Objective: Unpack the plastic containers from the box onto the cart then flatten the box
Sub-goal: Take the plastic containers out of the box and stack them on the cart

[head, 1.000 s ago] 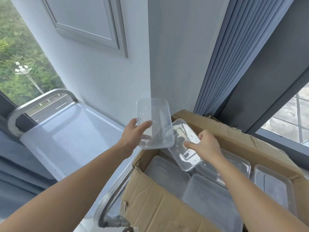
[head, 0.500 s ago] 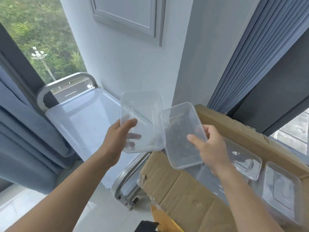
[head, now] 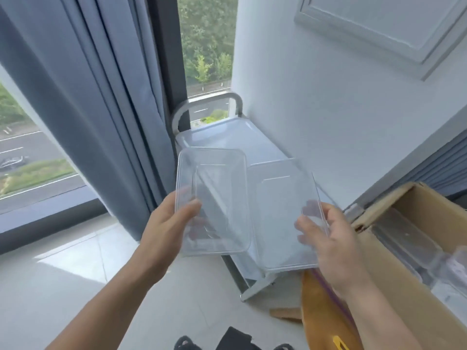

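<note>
I hold two clear plastic containers, one in each hand, and both are empty. My left hand (head: 166, 223) grips the left container (head: 214, 193) at its lower left edge, with the thumb on the near face and the fingers curled behind, showing through the plastic. My right hand (head: 331, 238) grips the right container (head: 280, 210) the same way at its lower right edge. Their inner edges meet between my thumbs. The cart (head: 227, 137), one steel trolley with a looped handle, lies beyond my fingertips, behind and below both containers. The cardboard box (head: 404, 261) stands open just right of my right wrist, with more stacked containers (head: 409, 238) inside; how many, I cannot tell.
</note>
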Motion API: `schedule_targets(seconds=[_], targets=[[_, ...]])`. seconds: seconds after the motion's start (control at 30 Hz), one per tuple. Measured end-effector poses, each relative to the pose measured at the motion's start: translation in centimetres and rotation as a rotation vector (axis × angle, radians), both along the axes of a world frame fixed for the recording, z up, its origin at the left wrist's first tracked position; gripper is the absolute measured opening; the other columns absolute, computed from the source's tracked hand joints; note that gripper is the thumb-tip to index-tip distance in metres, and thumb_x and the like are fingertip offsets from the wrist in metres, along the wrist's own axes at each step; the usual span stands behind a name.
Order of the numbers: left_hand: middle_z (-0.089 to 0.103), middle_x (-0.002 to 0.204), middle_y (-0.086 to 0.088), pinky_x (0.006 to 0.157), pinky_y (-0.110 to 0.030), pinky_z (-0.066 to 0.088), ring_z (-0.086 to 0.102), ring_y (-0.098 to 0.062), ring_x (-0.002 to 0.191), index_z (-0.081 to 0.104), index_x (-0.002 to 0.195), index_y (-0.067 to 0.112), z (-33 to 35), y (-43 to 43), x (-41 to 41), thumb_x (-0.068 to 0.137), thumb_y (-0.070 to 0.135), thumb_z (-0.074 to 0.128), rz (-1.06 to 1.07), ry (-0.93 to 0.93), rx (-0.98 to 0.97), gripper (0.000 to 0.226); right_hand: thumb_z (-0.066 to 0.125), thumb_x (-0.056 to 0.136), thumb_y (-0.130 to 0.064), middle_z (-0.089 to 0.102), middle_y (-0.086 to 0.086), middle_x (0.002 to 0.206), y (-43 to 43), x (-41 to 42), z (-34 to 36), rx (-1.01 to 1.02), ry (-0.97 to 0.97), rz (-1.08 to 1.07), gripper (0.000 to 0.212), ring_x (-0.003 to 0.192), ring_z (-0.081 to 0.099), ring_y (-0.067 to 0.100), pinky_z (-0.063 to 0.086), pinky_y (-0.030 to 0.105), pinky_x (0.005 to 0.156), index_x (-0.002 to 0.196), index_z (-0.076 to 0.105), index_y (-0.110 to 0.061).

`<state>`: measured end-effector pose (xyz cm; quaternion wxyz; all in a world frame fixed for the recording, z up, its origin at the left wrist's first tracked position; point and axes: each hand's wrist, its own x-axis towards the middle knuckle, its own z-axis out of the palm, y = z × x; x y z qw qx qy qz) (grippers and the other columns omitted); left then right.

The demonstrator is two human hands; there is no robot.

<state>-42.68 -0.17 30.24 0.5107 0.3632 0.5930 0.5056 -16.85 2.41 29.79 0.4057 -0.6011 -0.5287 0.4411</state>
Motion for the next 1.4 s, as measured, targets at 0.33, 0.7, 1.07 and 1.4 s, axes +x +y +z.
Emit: schedule_targets(seconds=[0.33,0.7,1.07,1.4], targets=[[0.074,0.099,0.007,0.080,-0.054,0.051,0.071,-0.018,0.086,0.071,0.107,0.029,-0.5,0.3,-10.4,0.079,0.037,0.056,0.169,0.032,-0.031,0.033,0.062,0.092,-0.038,0.063,-0.032,0.107,3.3,-10.2,-1.2,0.010,-0.003,0.083,0.019,0.094,0.070,0.014,0.052,0.051,0.095,0.111,0.056,-0.038],[0.075,0.089,0.001,0.083,-0.054,0.056,0.073,-0.026,0.089,0.062,0.109,0.011,0.0,12.0,-15.6,0.075,0.038,0.064,0.260,0.089,-0.067,0.044,0.060,0.094,-0.031,0.065,-0.021,0.110,14.9,-15.6,-2.4,-0.018,0.105,0.068,0.016,0.091,0.071,0.018,0.053,0.053,0.092,0.110,0.059,-0.035],[0.076,0.090,-0.010,0.068,-0.037,0.058,0.074,-0.025,0.083,0.064,0.107,0.011,-1.7,24.9,-23.3,0.088,0.029,0.069,0.068,0.081,-0.107,0.027,0.062,0.091,-0.036,0.065,-0.025,0.108,23.6,-22.4,-3.2,-0.075,0.096,-0.076,0.021,0.094,0.070,0.019,0.053,0.052,0.092,0.111,0.059,-0.035],[0.077,0.093,-0.004,0.091,-0.045,0.052,0.072,-0.025,0.094,0.071,0.098,0.018,-3.9,38.5,-29.5,0.097,0.025,0.059,-0.257,0.149,-0.176,0.014,0.062,0.094,-0.032,0.065,-0.030,0.102,28.4,-28.7,-3.1,-0.078,0.127,-0.407,0.015,0.094,0.071,0.015,0.054,0.049,0.093,0.108,0.058,-0.033]])
